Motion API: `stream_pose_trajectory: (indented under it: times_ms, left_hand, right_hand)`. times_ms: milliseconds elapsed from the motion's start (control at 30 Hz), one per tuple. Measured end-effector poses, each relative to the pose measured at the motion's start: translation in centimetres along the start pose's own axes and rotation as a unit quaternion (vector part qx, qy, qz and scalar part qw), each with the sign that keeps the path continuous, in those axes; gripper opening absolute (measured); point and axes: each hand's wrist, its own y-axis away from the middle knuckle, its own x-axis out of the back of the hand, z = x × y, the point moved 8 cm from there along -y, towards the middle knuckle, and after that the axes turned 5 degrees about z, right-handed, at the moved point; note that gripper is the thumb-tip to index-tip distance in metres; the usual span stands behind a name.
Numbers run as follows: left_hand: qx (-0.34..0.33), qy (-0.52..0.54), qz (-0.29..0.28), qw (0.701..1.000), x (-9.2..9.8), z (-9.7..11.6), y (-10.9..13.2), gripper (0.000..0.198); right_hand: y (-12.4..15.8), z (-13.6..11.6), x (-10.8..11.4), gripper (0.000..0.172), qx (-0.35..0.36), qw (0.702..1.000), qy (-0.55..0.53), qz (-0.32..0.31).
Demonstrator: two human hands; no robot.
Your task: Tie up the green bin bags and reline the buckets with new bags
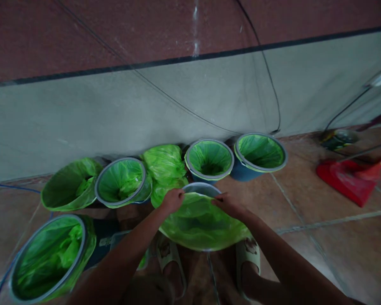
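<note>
A green plastic bag (206,231) is stretched over the near side of a bucket between my feet. Part of the bucket's grey rim (201,188) shows bare at the far side. My left hand (173,200) is closed on the bag's edge at the far left of the rim. On the right, my right hand (229,203) pinches the same edge, close to the rim. The bag hides most of this bucket's body.
Lined buckets stand along the wall, among them one bucket (209,173) and another (257,170). A bundle of green bags (165,163) lies between buckets. At left is a large lined bucket (78,254). A red dustpan (346,178) and a cable (268,67) are at right.
</note>
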Motion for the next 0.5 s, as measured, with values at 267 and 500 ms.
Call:
stream_pose_trajectory:
  times_ms: [267,500]
  left_hand:
    - [0.092,0.049,0.062,0.993,-0.8,-2.7,-5.5,0.030]
    - [0.124,0.097,0.049,0.986,-3.5,-5.7,-8.0,0.027]
  right_hand:
    - [-6.3,2.2,1.6,0.035,-0.021,0.995,0.006,0.093]
    - [-8.8,7.0,0.8,0.023,-0.150,0.976,-0.034,0.153]
